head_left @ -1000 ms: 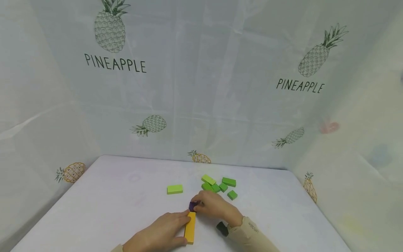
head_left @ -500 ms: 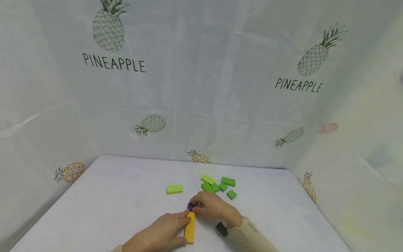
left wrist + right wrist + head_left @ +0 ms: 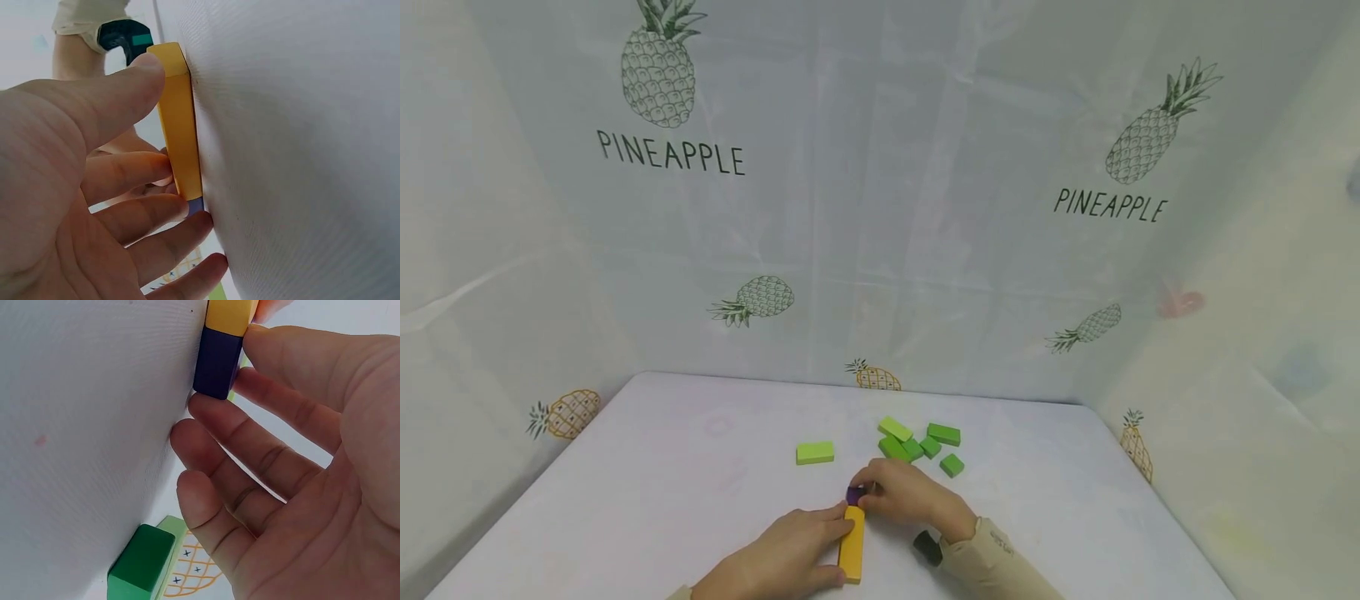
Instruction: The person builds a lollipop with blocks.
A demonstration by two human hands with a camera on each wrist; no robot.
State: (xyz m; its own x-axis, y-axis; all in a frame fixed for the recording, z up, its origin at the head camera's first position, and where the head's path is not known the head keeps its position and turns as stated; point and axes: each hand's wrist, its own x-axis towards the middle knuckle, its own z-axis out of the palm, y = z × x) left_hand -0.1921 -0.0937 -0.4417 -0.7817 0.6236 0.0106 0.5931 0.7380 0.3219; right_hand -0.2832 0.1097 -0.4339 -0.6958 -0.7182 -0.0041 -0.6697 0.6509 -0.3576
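Gripped between the thumb and fingers of the left hand (image 3: 782, 552), the long yellow block (image 3: 852, 550) lies flat on the white table (image 3: 625, 500), pointing away from the person. Against its far end sits the short purple block (image 3: 217, 362), which the right hand (image 3: 913, 493) holds with thumb and fingertips. Beyond the hands, a lime-green block (image 3: 815, 452) lies alone, left of a loose group of green blocks (image 3: 895, 447).

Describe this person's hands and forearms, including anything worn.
The left hand and right hand are gloveless. The right sleeve is beige, with a small unreadable marking near its end. A dark wrist camera shows there. Only an edge of the left sleeve, also beige, shows.
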